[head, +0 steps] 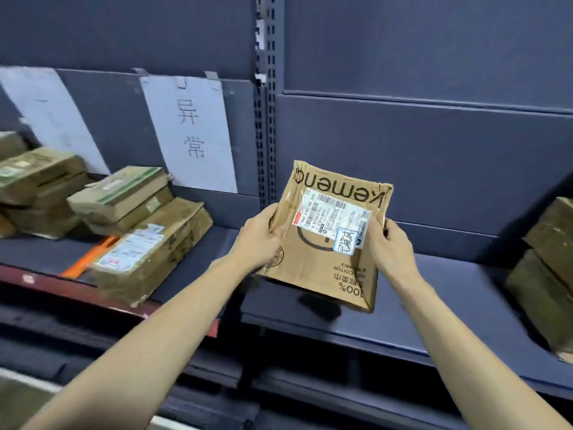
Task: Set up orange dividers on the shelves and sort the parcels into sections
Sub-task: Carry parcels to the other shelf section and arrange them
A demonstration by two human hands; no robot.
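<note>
The boxes [545, 274] at right are cut by the frame edge; the orange divider [88, 259] lies half hidden under a blurred parcel [148, 256].

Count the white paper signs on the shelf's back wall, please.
2. One sign hangs left of the upright post; the other sign is at the far left, partly behind stacked parcels.

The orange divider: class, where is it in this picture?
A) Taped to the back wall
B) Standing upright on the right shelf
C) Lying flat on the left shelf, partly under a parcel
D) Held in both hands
C: the orange divider lies flat on the left shelf, partly under a labelled parcel; both hands hold a brown parcel instead.
</note>
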